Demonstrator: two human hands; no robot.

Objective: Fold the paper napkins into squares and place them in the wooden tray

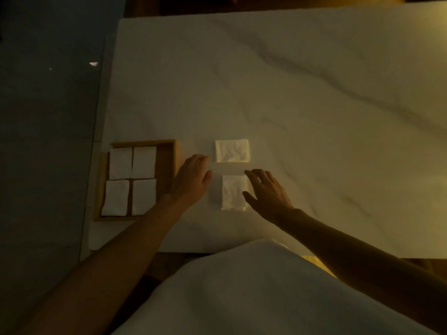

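Reaching over a marbled desk (290,81), both hands close on the near napkin (232,193), one of two folded napkins lying loose close to the desk's near edge. The far napkin (232,151) lies just beyond it, apart, its face crumpled. The tray (167,146) sits at the desk's near left corner; four folded squares (131,180) fill it in a two-by-two block, leaving a bare strip along its right wall.

Left hand (191,180): palm down between tray and napkins, fingers together and slightly curled, holding nothing; whether it rests on the desk cannot be told. Right hand (268,192): fingers spread, thumb apart, empty, overlapping the near napkin's right edge; contact with the paper is unclear in the dim light.

Step in hand, as judged: taking up the near napkin, either for a last fold or for transfer to the tray. To do it well, press the layers flat first so the fold does not spring open, then pinch all the layers at one edge rather than only the top sheet. Thin paper slides on a smooth top, so steadying it with the left hand should help. With the tray's floor nearly filled, this napkin probably goes squarely on top of one of the squares, edges aligned.
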